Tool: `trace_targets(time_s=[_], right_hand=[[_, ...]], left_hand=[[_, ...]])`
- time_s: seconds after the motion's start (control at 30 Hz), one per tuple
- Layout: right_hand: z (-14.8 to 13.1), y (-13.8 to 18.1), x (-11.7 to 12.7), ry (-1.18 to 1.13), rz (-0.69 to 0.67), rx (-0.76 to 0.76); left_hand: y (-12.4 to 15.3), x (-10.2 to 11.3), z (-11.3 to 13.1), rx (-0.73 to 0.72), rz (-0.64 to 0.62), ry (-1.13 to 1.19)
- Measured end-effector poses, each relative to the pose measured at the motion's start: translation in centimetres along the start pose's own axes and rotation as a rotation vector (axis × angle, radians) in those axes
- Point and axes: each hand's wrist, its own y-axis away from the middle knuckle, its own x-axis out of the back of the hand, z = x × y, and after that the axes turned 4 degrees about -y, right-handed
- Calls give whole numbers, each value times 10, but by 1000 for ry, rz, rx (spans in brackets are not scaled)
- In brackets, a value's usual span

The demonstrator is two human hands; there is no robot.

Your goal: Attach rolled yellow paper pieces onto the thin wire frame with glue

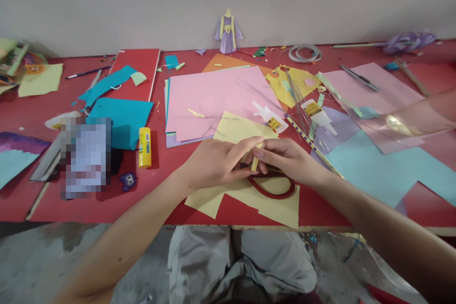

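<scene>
My left hand [217, 161] and my right hand [285, 159] meet above a pale yellow paper sheet [274, 204] near the table's front edge. Between their fingertips is a small rolled strip of yellow paper [255, 163], pinched by both. Under my right hand lies a pair of scissors with red handles [272, 189], flat on the yellow sheet. Both hands have their fingers closed round the little roll.
A stack of pink paper [213, 99] lies behind the hands. A yellow glue stick [144, 147], two glue bottles [270, 118], blue paper [123, 121], light blue paper [388, 171], thin wires and a paper doll [228, 32] by the wall crowd the red table [160, 199].
</scene>
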Motion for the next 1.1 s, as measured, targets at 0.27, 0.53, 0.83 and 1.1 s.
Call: trace_targets(time_s=[0.27,0.53,0.83,1.1], right_hand=[[0,1,0,-7,-4,-17],[-1,0,0,-2,-4,-26],[0,0,0,2,-3,-24],[0,0,0,12,-7,-22]], left_hand=[[0,0,0,-8,21,-5],[-1,0,0,-6,6,-11],[0,0,1,3,-5,-10],[-1,1,1,10,-20,-27]])
